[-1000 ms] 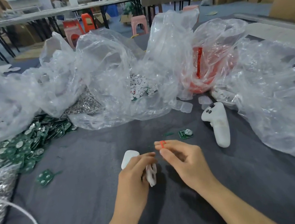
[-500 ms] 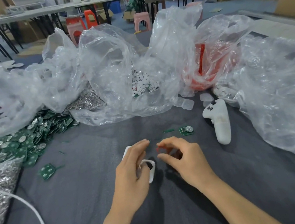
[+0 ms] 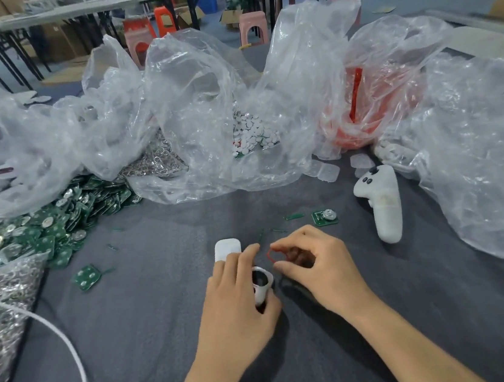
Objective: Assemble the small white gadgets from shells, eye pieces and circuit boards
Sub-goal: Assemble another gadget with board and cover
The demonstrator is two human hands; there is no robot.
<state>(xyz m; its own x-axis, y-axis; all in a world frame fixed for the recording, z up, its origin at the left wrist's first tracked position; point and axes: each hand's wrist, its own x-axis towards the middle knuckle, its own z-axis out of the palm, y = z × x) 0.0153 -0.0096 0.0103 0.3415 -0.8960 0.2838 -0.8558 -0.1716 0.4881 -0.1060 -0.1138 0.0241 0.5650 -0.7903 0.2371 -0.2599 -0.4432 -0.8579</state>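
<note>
A second ago the left hand [image 3: 238, 306] was pinching a white shell [image 3: 262, 286] on its edge, and the right hand [image 3: 314, 265] was holding a tiny red piece [image 3: 272, 254] up by its fingertips. Now the left hand is lying more over the shell, and the shell is turning so its open side is showing. The right hand is sitting a bit lower and closer to the shell.

The shell is small, white and rounded, with a dark hollow inside. The left fingers are wrapping around it, with the thumb under it and the first finger reaching past its far end. It is resting on the grey table cloth [image 3: 151, 314].

The red piece is a thin little loop. The right thumb and first finger are closing on it, just beside the shell's open end. The other right fingers are curling in.

Another white shell [image 3: 226, 248] is lying flat just past the left fingertips. A green circuit board [image 3: 324, 216] is lying a little beyond the right fingers.
</note>
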